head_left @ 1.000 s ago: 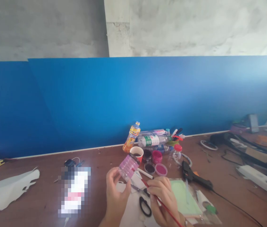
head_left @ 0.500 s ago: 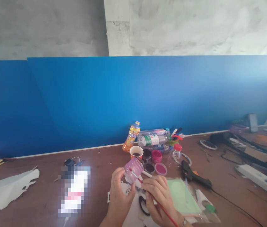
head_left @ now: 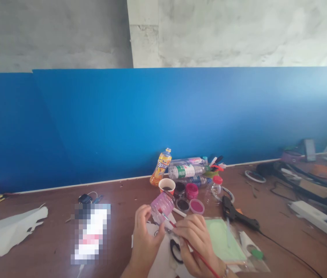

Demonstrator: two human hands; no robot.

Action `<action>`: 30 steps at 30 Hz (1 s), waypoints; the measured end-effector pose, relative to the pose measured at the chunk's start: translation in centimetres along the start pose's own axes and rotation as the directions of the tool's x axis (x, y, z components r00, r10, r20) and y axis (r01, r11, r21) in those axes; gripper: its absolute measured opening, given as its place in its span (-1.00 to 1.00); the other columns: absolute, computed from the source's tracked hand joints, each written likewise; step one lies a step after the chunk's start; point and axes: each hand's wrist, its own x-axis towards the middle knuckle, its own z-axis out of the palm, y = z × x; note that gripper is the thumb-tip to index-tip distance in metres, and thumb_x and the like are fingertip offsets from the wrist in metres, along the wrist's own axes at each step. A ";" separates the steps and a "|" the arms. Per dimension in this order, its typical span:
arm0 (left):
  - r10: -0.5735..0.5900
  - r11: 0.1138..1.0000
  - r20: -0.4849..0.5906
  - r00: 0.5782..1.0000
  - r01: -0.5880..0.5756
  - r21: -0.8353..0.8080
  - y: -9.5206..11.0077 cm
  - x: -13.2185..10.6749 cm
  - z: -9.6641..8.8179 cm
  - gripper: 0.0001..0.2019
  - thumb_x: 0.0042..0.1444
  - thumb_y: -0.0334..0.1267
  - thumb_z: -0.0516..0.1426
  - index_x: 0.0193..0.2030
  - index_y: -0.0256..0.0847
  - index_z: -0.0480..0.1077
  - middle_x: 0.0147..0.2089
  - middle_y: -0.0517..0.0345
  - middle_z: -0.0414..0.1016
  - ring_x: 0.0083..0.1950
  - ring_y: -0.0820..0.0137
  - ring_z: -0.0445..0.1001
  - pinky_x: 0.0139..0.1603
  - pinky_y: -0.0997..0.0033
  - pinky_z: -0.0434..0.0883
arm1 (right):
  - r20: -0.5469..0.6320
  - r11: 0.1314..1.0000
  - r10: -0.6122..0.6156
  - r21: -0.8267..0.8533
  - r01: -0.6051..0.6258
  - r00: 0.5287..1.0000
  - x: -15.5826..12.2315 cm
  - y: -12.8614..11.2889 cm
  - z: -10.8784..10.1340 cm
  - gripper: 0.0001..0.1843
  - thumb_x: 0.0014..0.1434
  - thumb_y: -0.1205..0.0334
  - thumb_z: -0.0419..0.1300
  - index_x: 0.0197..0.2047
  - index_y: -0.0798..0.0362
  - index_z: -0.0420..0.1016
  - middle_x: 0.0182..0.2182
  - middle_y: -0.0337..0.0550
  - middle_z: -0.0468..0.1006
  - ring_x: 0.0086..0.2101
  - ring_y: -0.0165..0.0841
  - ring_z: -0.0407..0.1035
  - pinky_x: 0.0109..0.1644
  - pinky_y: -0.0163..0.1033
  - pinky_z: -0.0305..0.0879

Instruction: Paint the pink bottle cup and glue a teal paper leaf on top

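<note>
My left hand (head_left: 146, 235) grips a clear plastic bottle piece (head_left: 162, 204), partly coated in pink paint, between thumb and fingers. In my right hand (head_left: 195, 239) is a thin red paintbrush (head_left: 202, 259), its tip at the bottle piece's near side; whether the bristles touch it I cannot tell. Just beyond stand a paper cup (head_left: 167, 185) with dark liquid, a pot of magenta paint (head_left: 191, 190) and a dark paint pot (head_left: 180, 189). A magenta-smeared lid (head_left: 197, 206) lies in front of them. Under my hands are white paper and black-handled scissors (head_left: 176, 250).
A hot glue gun (head_left: 238, 216) with its cord lies to the right, near a green sheet pack (head_left: 224, 239). Several plastic bottles (head_left: 185, 171) rest against the blue partition. On the left are a blurred lit screen (head_left: 92, 233) and torn white paper (head_left: 13, 233). A power strip (head_left: 319, 222) sits far right.
The brush tip has shifted slightly left and up along the bottle piece. The bottle piece has moved a little left in my left hand's grip.
</note>
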 end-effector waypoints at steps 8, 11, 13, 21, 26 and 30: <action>0.068 0.991 0.033 0.997 -0.071 0.109 -0.4 0.1 -0.1 -0.58 -0.16 -0.34 0.32 -0.10 -0.12 0.39 0.01 0.00 0.35 0.04 0.20 0.37 0.09 0.20 0.37 | 0.019 1.000 -0.003 0.019 0.003 1.000 -0.3 0.2 0.0 -0.61 -0.07 0.53 0.03 -0.15 0.01 0.32 -0.38 -0.15 0.52 -0.39 -0.27 0.36 -0.32 -0.12 0.20; 0.058 0.991 0.034 0.998 -0.061 0.120 -0.2 0.1 -0.1 -0.59 -0.15 -0.33 0.32 -0.10 -0.12 0.38 0.00 0.01 0.35 0.03 0.20 0.37 0.08 0.19 0.38 | 0.022 1.000 0.001 0.031 -0.002 1.000 -0.3 0.2 -0.1 -0.61 -0.08 0.52 0.03 -0.17 -0.01 0.32 -0.40 -0.17 0.52 -0.41 -0.28 0.36 -0.33 -0.12 0.19; 0.046 0.995 0.014 0.999 -0.047 0.094 -0.1 0.2 -0.1 -0.59 -0.16 -0.33 0.32 -0.11 -0.13 0.39 -0.01 0.02 0.36 0.03 0.20 0.37 0.08 0.21 0.38 | 0.005 0.999 0.000 0.044 0.000 1.000 -0.3 0.2 -0.2 -0.64 -0.07 0.51 0.04 -0.20 0.00 0.33 -0.42 -0.19 0.51 -0.42 -0.28 0.36 -0.33 -0.12 0.19; 0.227 0.921 0.093 0.970 -0.244 0.305 -1.0 0.0 -0.3 -0.60 -0.08 -0.36 0.25 -0.04 -0.16 0.36 0.01 -0.06 0.38 0.07 0.14 0.38 0.11 0.07 0.35 | -0.078 0.997 0.035 0.068 -0.029 0.996 -0.7 0.4 0.1 -0.62 -0.01 0.53 0.03 -0.12 0.03 0.34 -0.32 -0.12 0.51 -0.33 -0.26 0.37 -0.27 -0.11 0.21; 0.389 0.671 0.288 0.875 -0.483 0.562 -1.3 -0.4 -0.2 -0.59 0.05 -0.40 0.12 0.07 -0.20 0.21 0.04 -0.11 0.35 0.07 0.17 0.38 0.02 0.04 0.42 | -0.121 0.992 0.119 0.068 -0.111 0.986 -0.7 0.3 0.3 -0.69 0.06 0.54 -0.01 -0.16 0.05 0.36 -0.35 -0.11 0.49 -0.31 -0.25 0.35 -0.23 -0.07 0.19; 0.460 0.561 0.360 0.812 -0.580 0.590 -1.2 -0.6 0.0 -0.58 0.05 -0.43 0.11 0.08 -0.21 0.19 0.03 -0.11 0.35 0.05 0.20 0.38 -0.01 0.12 0.45 | -0.103 0.989 0.134 0.069 -0.127 0.986 -0.5 0.3 0.2 -0.70 0.08 0.53 0.00 -0.17 0.04 0.36 -0.34 -0.12 0.49 -0.30 -0.24 0.35 -0.21 -0.06 0.18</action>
